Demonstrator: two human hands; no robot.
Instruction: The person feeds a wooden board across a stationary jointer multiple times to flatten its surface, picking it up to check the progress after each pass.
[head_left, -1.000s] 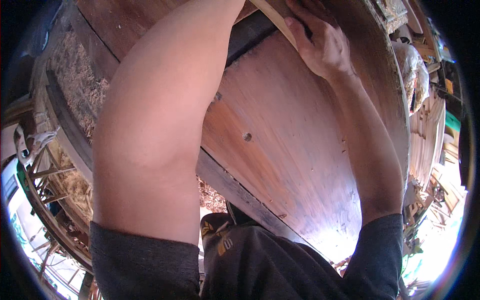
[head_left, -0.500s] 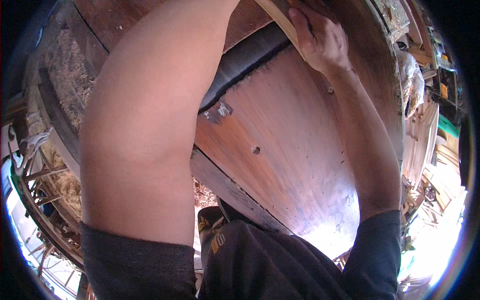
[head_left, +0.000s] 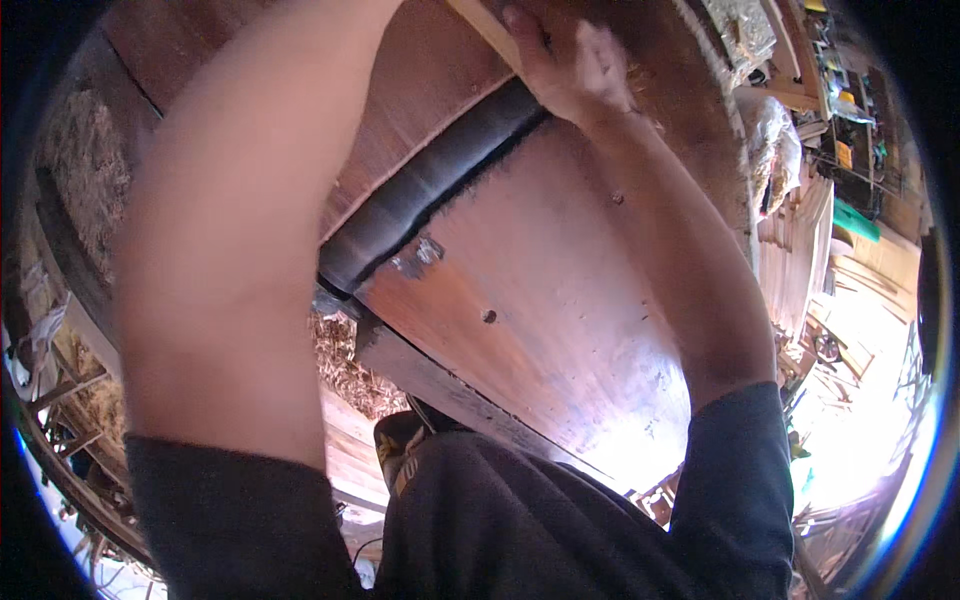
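My right hand (head_left: 575, 70) is at the top of the view, closed against a pale wooden strip (head_left: 487, 30), with the thumb lying along the strip's edge. Part of its fingers is hidden beyond the top edge. My left forearm (head_left: 250, 150) runs up the left side and leaves at the top, so the left hand is out of the picture. Beneath my arms lies a large curved reddish-brown wooden surface (head_left: 560, 240) with small round holes. A dark, shiny band (head_left: 430, 180) crosses it at a slant.
A narrow wooden beam (head_left: 450, 390) edges the surface, above wood shavings (head_left: 345, 365). On the right are a plastic bag (head_left: 772, 150), stacked boards (head_left: 800, 250) and a green object (head_left: 856, 221). My knee, in dark cloth (head_left: 490, 510), is at the bottom.
My right hand and the strip have shifted left and up in the view, as has my left arm. The wooden surface has shifted left too, and more of the dark band shows.
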